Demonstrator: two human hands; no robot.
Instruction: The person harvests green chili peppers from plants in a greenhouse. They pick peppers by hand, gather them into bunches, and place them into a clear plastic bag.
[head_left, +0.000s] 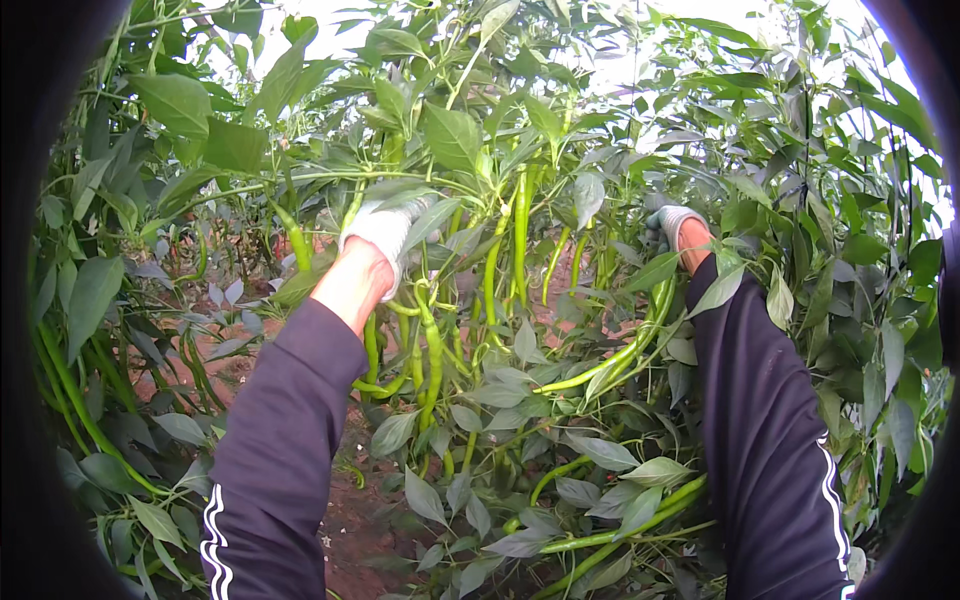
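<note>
My left hand (388, 231), in a white knit glove, reaches into the pepper plants at the middle left. Leaves cover its fingers, so its grip is hidden. Just below it hang several long green chili peppers (433, 349), some of them curled. To the right, my right hand (670, 225) wears a glove with grey-green fingers and sits among leaves. Beneath that hand a bunch of long green peppers (637, 341) slants down to the left; whether it holds their upper ends cannot be seen. Between both hands more slender peppers (521, 232) hang from the stems.
A thin green branch (300, 178) crosses above my left wrist. Dense pepper foliage (840, 270) closes in on the right, and leafy plants with long peppers (90, 420) stand at the left. Reddish-brown soil (360, 525) shows below. More peppers (630, 525) hang low at front.
</note>
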